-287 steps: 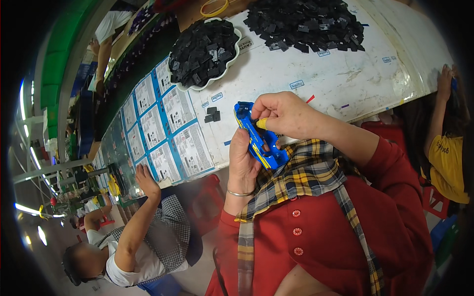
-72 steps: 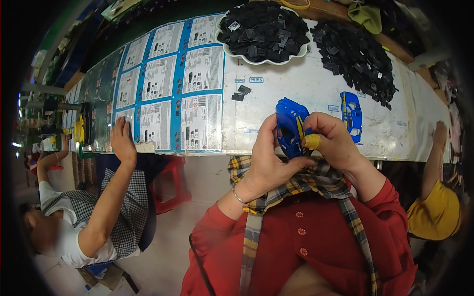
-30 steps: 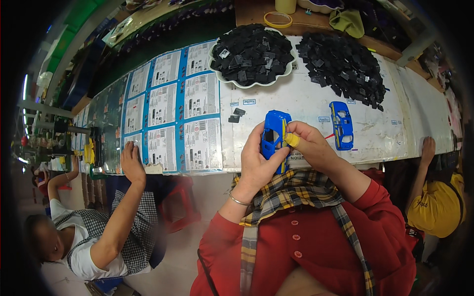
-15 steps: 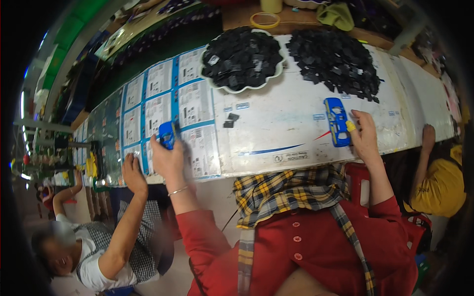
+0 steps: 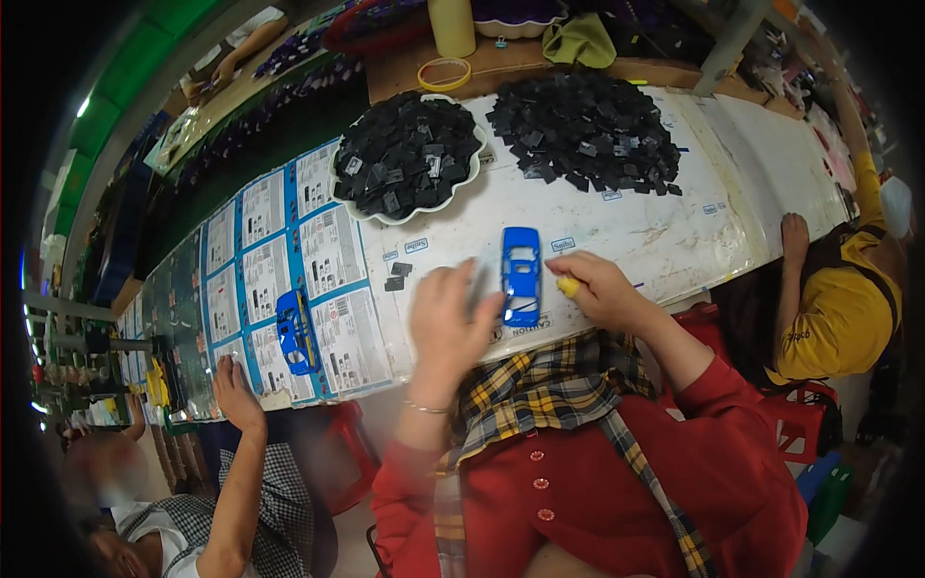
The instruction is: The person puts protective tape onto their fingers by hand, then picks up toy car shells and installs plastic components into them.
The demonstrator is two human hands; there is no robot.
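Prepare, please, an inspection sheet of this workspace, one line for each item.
Surface: white table, stained; blue-and-white printed sheet at left.
Main things: blue car body between the hands; second blue car body on the printed sheet.
Clutter: scalloped bowl heaped with black pieces; loose heap beside it; yellow ring behind.
Hands: left hand, blurred, and right hand flank the nearer car body; contact unclear.
Cables: nothing seen.
Surroundings: co-workers' hands at the table edge, left and right.

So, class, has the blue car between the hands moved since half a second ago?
Yes, leftward: the blue car has gone from right to left of the blue-framed label beside it.
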